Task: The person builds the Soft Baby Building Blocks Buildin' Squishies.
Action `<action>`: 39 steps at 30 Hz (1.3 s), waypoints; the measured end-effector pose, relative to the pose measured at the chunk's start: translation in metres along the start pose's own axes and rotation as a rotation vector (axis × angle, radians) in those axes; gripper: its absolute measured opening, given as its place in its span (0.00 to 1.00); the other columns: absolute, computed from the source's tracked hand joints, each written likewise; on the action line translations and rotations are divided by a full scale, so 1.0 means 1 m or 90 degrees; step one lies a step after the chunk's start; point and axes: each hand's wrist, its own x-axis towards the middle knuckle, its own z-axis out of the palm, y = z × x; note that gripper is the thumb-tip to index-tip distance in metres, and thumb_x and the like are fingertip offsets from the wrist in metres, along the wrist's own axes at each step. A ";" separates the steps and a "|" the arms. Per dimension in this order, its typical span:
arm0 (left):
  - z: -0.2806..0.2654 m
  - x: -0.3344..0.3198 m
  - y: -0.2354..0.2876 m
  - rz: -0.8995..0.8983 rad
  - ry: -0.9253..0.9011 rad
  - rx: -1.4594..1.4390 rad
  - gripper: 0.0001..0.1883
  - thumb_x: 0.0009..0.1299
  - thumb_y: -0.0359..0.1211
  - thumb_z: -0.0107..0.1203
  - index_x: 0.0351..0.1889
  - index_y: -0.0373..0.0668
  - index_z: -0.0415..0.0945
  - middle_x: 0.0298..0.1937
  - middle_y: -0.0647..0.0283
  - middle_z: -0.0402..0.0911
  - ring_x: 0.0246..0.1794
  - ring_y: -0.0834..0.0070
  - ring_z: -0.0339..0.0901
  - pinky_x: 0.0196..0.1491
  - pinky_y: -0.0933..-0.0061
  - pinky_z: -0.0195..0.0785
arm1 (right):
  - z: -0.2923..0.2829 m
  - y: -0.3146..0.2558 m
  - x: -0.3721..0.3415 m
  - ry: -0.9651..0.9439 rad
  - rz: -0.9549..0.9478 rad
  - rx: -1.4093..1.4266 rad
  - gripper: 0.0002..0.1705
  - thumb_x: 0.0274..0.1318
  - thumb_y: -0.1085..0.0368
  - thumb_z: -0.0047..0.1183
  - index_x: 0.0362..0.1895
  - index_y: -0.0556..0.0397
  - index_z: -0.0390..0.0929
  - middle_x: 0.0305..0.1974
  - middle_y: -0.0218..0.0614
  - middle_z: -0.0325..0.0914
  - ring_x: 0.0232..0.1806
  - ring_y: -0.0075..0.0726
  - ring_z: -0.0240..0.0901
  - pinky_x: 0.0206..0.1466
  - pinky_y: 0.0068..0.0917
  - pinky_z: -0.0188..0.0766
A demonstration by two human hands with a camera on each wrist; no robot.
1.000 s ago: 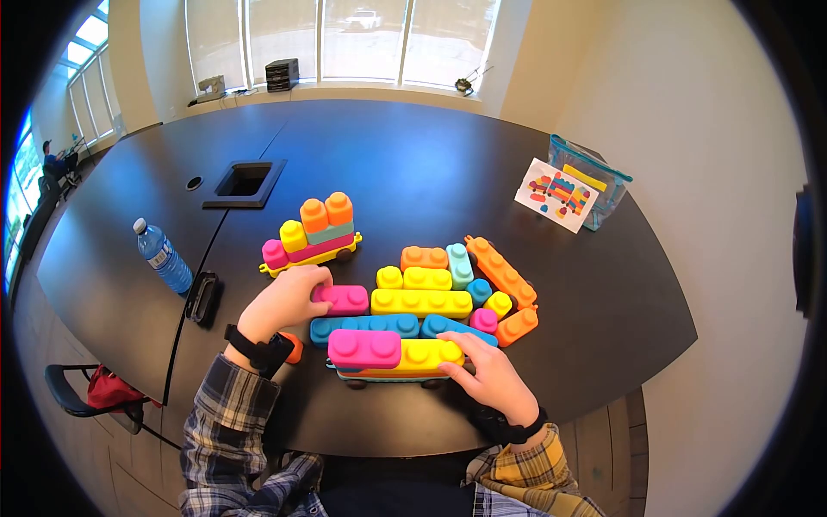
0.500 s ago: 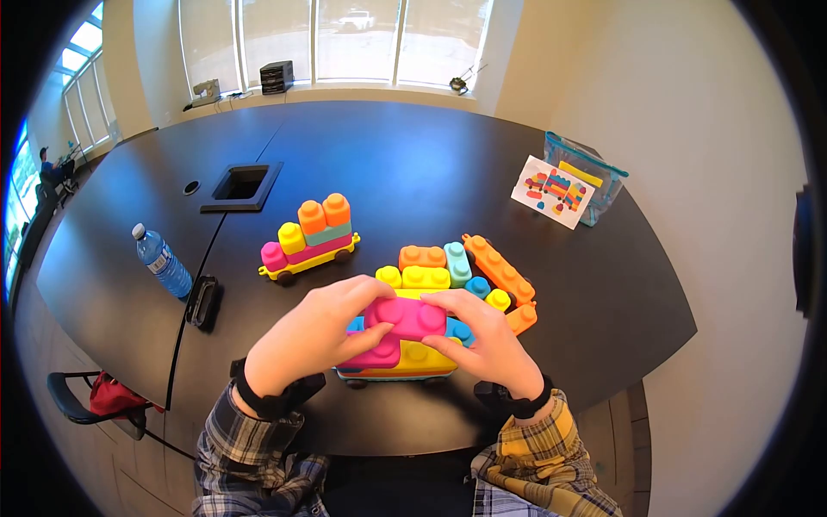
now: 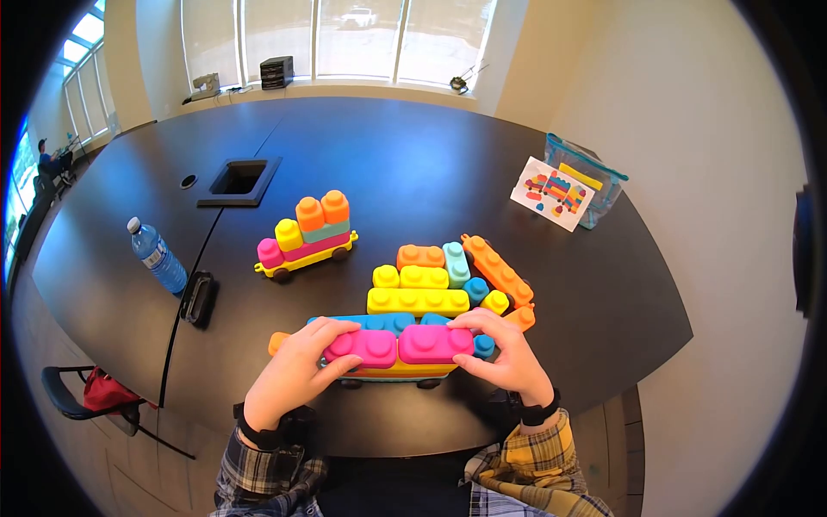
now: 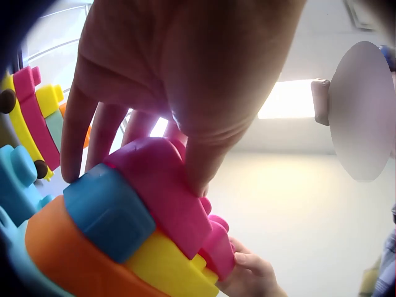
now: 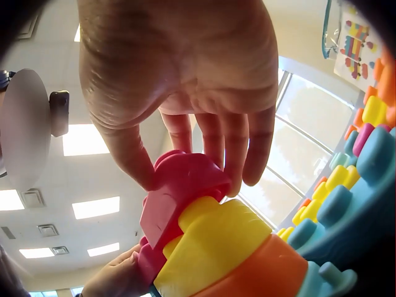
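Observation:
A toy wagon (image 3: pixel 389 376) built of blocks stands near the table's front edge. Its teal wheeled base carries an orange block (image 4: pixel 68 247), then a blue block (image 4: pixel 110 210) beside a yellow one (image 5: pixel 216 244). My left hand (image 3: pixel 295 369) grips the pink block (image 3: pixel 370 349) on the wagon's left top, thumb in front and fingers behind. My right hand (image 3: pixel 510 366) pinches a second pink block (image 3: pixel 437 345) between thumb and fingers. That block sits tilted over the yellow one, whose stud shows under it in the right wrist view.
Loose blocks, among them a long yellow one (image 3: pixel 418 301), lie just behind the wagon. A finished-looking block wagon (image 3: pixel 310 246) stands back left. Farther left are a water bottle (image 3: pixel 159 258) and a black case (image 3: pixel 199 299). A picture card (image 3: pixel 551 194) leans on a clear pouch (image 3: pixel 607 202).
My left hand picked up a pink block from the table and brought it over the wagon. My right hand now has it above the yellow block; my left moved to the other pink block.

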 end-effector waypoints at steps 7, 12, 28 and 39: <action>0.011 -0.004 -0.006 -0.004 0.046 -0.047 0.22 0.70 0.34 0.68 0.60 0.38 0.77 0.51 0.53 0.83 0.51 0.59 0.82 0.57 0.65 0.75 | 0.012 -0.001 -0.001 -0.033 0.057 0.030 0.22 0.62 0.65 0.68 0.59 0.56 0.82 0.53 0.40 0.85 0.55 0.41 0.82 0.62 0.35 0.75; 0.011 -0.005 -0.006 -0.031 0.026 -0.073 0.22 0.72 0.35 0.67 0.61 0.38 0.76 0.51 0.53 0.83 0.53 0.61 0.81 0.59 0.65 0.74 | 0.020 -0.001 -0.002 -0.003 0.044 0.006 0.21 0.63 0.65 0.68 0.58 0.55 0.82 0.53 0.42 0.85 0.56 0.44 0.82 0.61 0.36 0.76; 0.013 -0.006 -0.009 -0.023 0.028 -0.088 0.22 0.73 0.34 0.67 0.62 0.38 0.76 0.53 0.53 0.83 0.55 0.61 0.81 0.60 0.65 0.74 | 0.028 -0.003 -0.008 0.023 0.054 0.008 0.23 0.63 0.64 0.68 0.61 0.55 0.81 0.56 0.44 0.84 0.58 0.46 0.82 0.64 0.37 0.75; 0.014 -0.007 -0.010 -0.032 0.025 -0.085 0.23 0.73 0.34 0.67 0.63 0.38 0.75 0.54 0.52 0.83 0.56 0.60 0.82 0.61 0.65 0.74 | -0.005 0.042 0.007 0.019 0.131 -0.217 0.15 0.63 0.64 0.66 0.52 0.55 0.85 0.45 0.41 0.82 0.50 0.44 0.80 0.55 0.35 0.76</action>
